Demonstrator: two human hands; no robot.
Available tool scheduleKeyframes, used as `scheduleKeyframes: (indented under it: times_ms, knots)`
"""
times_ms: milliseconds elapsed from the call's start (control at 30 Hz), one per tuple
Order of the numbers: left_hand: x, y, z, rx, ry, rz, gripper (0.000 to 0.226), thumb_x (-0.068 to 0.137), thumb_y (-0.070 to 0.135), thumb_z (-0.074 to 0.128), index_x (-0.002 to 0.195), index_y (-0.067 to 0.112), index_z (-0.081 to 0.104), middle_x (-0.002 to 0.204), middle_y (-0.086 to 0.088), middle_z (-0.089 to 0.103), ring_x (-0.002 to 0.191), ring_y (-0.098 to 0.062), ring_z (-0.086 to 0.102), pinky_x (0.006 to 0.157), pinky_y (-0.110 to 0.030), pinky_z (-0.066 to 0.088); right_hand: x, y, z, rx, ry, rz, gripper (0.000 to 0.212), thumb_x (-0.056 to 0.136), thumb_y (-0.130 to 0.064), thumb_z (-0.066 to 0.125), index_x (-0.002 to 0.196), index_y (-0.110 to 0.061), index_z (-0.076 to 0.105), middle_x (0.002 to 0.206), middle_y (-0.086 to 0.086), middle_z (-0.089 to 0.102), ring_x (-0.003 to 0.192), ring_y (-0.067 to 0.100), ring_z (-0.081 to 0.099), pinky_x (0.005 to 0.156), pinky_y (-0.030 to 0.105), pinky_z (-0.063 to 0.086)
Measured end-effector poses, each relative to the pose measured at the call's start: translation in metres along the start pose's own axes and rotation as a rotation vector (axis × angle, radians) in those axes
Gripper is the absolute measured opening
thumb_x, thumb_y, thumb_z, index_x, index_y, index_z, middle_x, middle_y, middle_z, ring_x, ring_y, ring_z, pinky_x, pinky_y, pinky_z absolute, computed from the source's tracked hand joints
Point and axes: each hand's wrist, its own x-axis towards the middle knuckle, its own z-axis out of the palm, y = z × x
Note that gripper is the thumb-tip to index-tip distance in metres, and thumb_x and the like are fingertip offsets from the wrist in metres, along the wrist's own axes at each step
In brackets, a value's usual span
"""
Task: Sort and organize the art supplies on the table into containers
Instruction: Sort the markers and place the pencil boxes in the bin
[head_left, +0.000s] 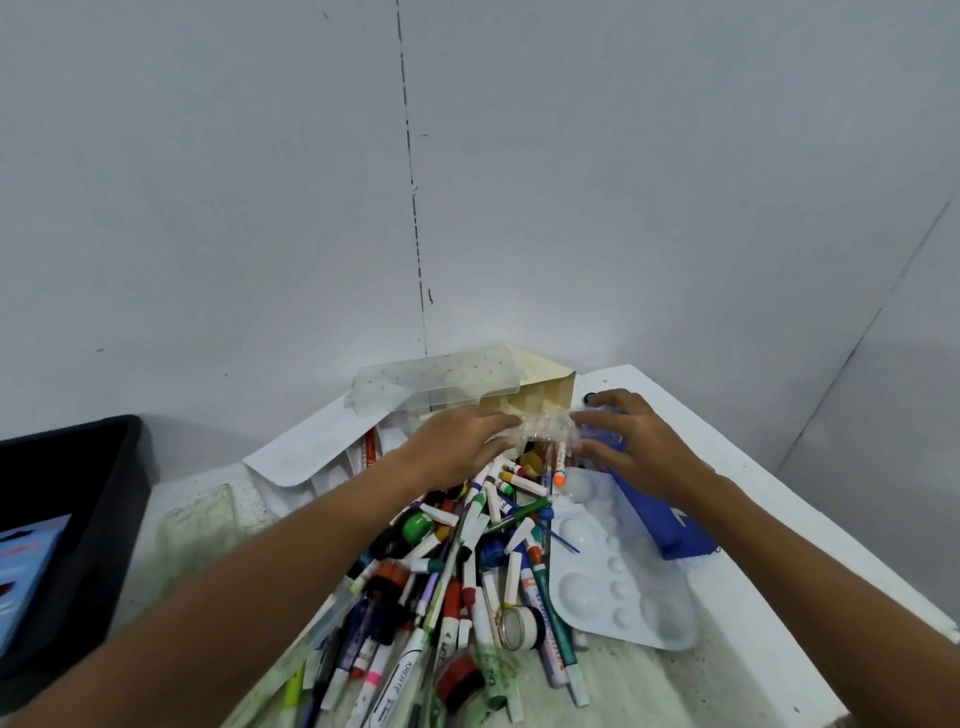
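Both hands reach to far end of table (737, 613). Left hand (457, 441) & right hand (631, 441) hold a clear plastic container (545, 434) betw. them, fingers curled on its sides; motion blur hides detail. Just beyond: cream divided box (545, 395) w/ clear lid (431, 384). Near side: heap of markers (467, 561). White paint palette (618, 577) to right, blue pouch (670, 525) beside it. Black bin (104, 467) far left.

"KREATIF" on white marker (402, 670) barrel
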Motion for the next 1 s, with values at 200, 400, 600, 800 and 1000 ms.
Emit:
scheduleKeyframes:
  times_ms: [200,400,600,800,1000]
  knots:
    - [-0.049,-0.006,-0.054,0.036,0.199,-0.063,0.047,0.100,0.043,0.042,0.142,0.021,0.046,0.128,-0.006,0.062,0.112,-0.024,0.060,0.090,-0.036,0.049,0.017,-0.066,-0.014,0.300,-0.032,-0.011,0.051,0.078,-0.056,0.057,0.114,-0.023,0.071,0.102,-0.010,0.068,0.088,0.003,0.064,0.077,0.022,0.049]
    - [-0.124,-0.028,-0.082,0.372,0.339,0.064,0.094,0.071,0.083,0.052,0.137,0.017,0.045,0.121,-0.011,0.056,0.102,-0.024,0.052,0.080,-0.035,0.046,0.034,-0.130,-0.002,0.688,-0.436,0.218,0.050,0.084,-0.052,0.055,0.120,-0.018,0.063,0.094,0.020,0.068,0.065,0.028,0.064,0.053,0.031,0.053]
    - [-0.200,-0.046,-0.093,0.398,0.245,0.011,0.084,0.069,0.065,0.062,0.132,0.014,0.044,0.103,-0.008,0.059,0.088,-0.022,0.052,0.067,-0.039,0.053,0.024,-0.185,0.027,0.713,-0.621,0.224,0.068,0.084,-0.061,0.050,0.140,-0.022,0.044,0.101,0.017,0.067,0.072,0.030,0.068,0.063,0.040,0.058]
    - [-0.279,-0.048,-0.095,0.303,0.154,-0.093,0.091,0.070,0.070,0.060,0.138,0.011,0.046,0.109,-0.005,0.058,0.098,-0.020,0.050,0.080,-0.032,0.046,-0.017,-0.241,0.063,-0.033,-0.335,-0.355,0.106,0.066,-0.087,0.048,0.152,-0.030,0.020,0.154,0.002,0.029,0.136,0.022,0.033,0.109,0.048,0.036]
    - [-0.362,-0.025,-0.072,0.116,0.056,-0.198,0.097,0.067,0.070,0.066,0.142,0.012,0.042,0.118,-0.007,0.058,0.104,-0.021,0.054,0.089,-0.029,0.043,-0.089,-0.269,0.140,-0.356,-0.083,-0.868,0.083,0.086,-0.077,0.027,0.141,-0.017,0.041,0.123,0.009,0.060,0.109,0.023,0.055,0.089,0.041,0.051]
